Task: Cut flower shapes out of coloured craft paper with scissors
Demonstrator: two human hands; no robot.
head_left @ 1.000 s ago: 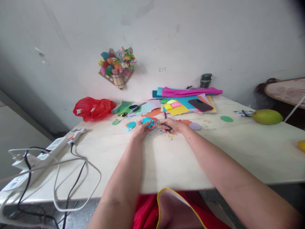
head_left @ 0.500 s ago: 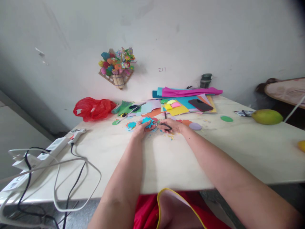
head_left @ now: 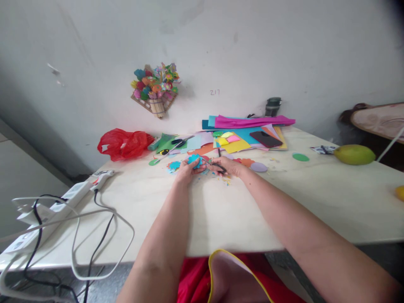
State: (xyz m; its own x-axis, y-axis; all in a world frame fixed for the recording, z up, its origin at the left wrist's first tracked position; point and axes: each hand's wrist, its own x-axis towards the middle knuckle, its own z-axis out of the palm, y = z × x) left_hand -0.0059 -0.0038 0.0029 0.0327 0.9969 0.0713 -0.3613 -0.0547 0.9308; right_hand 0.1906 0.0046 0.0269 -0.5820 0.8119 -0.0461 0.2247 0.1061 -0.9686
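Note:
Pinched in my left hand (head_left: 187, 169) is a blue paper piece (head_left: 194, 160) with a scalloped, flower-like edge. My right hand (head_left: 229, 165) is closed around dark-handled scissors (head_left: 218, 166), whose blades point left at the blue piece's edge. Whether the blades touch the paper is too small to tell. Another blue scalloped cutout (head_left: 174, 166) lies just left of my left hand. Tiny coloured paper scraps (head_left: 227, 182) are scattered below the scissors. Beyond my right hand lie an orange cutout (head_left: 247, 162) and a lilac oval (head_left: 259, 167).
Coloured sheets (head_left: 241, 146) and a phone (head_left: 266, 139) lie at the back, beside a second pair of scissors (head_left: 179, 142). A red plastic bag (head_left: 123, 144) sits back left. A power strip (head_left: 71, 194) with loose cables is at left; a yellow-green fruit (head_left: 354, 155) at right.
The scissors have shifted very slightly against the blue paper's edge. Both hands stay in nearly the same place, still holding the same things.

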